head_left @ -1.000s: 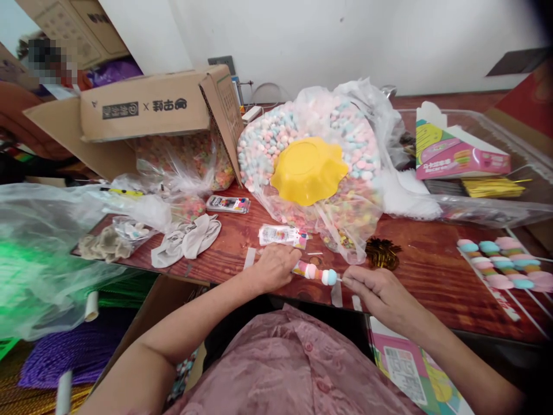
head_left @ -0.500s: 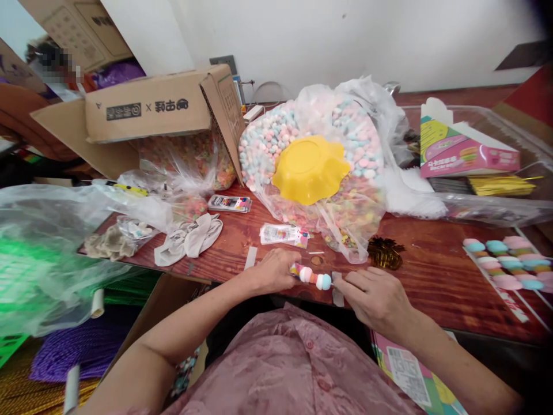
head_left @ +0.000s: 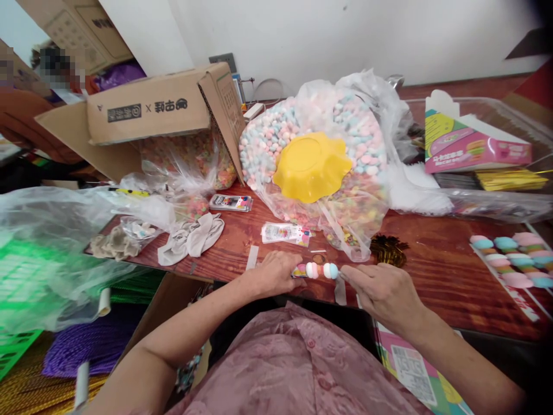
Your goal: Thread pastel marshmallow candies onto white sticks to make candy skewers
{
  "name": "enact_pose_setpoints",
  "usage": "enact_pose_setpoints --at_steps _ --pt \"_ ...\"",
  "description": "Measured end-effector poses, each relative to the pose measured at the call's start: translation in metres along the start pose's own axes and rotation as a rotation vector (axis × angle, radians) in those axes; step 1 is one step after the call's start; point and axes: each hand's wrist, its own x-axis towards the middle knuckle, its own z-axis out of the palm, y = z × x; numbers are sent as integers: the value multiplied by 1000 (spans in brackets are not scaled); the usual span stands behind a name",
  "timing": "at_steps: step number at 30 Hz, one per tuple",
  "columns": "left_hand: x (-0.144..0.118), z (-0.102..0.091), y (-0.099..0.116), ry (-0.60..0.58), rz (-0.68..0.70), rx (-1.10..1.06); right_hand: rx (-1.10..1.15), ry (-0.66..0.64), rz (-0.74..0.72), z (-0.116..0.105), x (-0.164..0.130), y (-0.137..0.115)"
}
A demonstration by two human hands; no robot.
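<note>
A short marshmallow skewer (head_left: 322,271), with pink, white and blue pieces and orange between them, lies level between my hands at the table's near edge. My left hand (head_left: 274,275) is closed around its left end, where a colourful printed label shows. With thumb and fingers pinched together, my right hand (head_left: 384,291) is at the blue right end. A clear plastic strip (head_left: 340,291) hangs just below those fingers; whether they hold it or the stick is hidden. Just beyond my left hand lies a printed clear wrapper (head_left: 285,233).
Behind are a big bag of marshmallows (head_left: 268,138) with a yellow scalloped bowl (head_left: 311,167) upside down on it, and an open carton (head_left: 149,112). To the right lie several finished skewers (head_left: 514,262) and gold twist ties (head_left: 389,249). Grey gloves (head_left: 190,239) lie left.
The skewer has turned from slanting down at its right end to nearly level. My right hand has moved slightly right and up. The view has shifted a little.
</note>
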Motion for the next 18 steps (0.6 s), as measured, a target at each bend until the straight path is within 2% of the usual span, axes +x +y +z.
enact_pose_setpoints --at_steps 6,11,14,18 --pt "6 8 -3 54 -60 89 67 -13 -22 -9 2 -10" --pt "9 9 -7 111 -79 93 84 -45 41 -15 -5 -24" --pt "8 8 -6 123 -33 73 67 -54 72 -13 -10 -27" --pt "6 7 -3 58 93 61 127 -108 139 -10 -9 -18"
